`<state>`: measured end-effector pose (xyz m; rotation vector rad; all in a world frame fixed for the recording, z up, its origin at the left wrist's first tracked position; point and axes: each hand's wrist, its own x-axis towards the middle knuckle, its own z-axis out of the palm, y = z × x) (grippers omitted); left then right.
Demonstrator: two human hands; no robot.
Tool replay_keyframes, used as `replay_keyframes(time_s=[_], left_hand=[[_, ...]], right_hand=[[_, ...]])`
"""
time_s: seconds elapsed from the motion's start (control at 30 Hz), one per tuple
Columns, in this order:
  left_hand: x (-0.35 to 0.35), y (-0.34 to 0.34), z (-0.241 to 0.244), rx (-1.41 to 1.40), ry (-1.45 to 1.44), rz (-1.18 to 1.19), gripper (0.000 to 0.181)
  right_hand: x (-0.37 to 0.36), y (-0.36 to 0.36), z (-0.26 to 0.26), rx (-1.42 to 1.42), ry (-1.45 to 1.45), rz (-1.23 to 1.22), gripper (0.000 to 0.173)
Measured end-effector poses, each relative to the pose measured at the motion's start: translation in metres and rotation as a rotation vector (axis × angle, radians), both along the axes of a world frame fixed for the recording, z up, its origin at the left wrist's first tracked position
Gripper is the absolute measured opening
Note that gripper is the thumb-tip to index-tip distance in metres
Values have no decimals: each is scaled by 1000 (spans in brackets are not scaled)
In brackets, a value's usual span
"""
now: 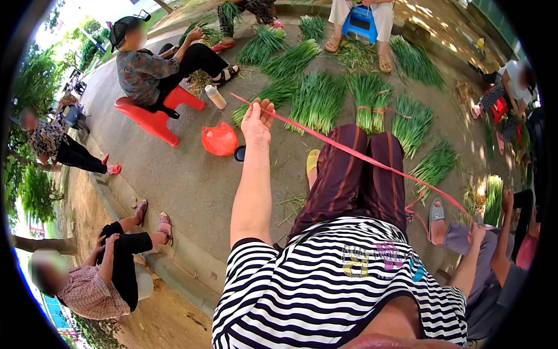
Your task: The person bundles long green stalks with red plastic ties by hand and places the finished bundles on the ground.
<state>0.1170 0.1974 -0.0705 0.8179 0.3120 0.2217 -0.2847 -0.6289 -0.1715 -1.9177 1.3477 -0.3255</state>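
A pink plastic ribbon (pixel 348 149) is stretched across my lap between both hands. My left hand (pixel 258 122), arm extended, pinches it near one end, and a short tail sticks out past the fingers. My right hand (pixel 476 232), out to the right, grips the ribbon further along. More ribbon hangs slack beside my right thigh. Just beyond my knees stand green leafy bundles (pixel 362 104), tied with pink ribbon. Around them lie loose piles of the same long green stalks, one a wide pile (pixel 317 102) and another at the right (pixel 433 163).
A red plastic bag (pixel 219 138), a black round lid (pixel 239 153) and a bottle (pixel 216 97) are on the pavement at the left. A person sits on a red stool (pixel 146 124) there. Another sits on a blue stool (pixel 361 22) ahead. More people sit close at the right.
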Motion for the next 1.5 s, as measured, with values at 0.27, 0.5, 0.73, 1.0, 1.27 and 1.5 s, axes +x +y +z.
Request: replay_keyframes(time_s=[0.27, 0.5, 0.73, 1.0, 1.27, 1.5], left_hand=[[-12, 11, 1, -38, -78, -170, 25], [-29, 20, 7, -73, -266, -346, 29], [-29, 12, 13, -150, -395, -490, 27], [-31, -15, 30, -135, -329, -474, 21], [-37, -38, 41, -194, -213, -352, 20], [-34, -47, 43, -292, -137, -249, 21]], right_hand=[[-11, -8, -11, -7, 55, -119, 27], [-6, 9, -4, -28, 145, -100, 24], [0, 26, -15, -15, 182, -102, 23], [26, 52, -21, -329, 416, 211, 30], [177, 259, 86, -645, -211, 690, 28], [246, 449, 168, -412, -619, 1271, 15]])
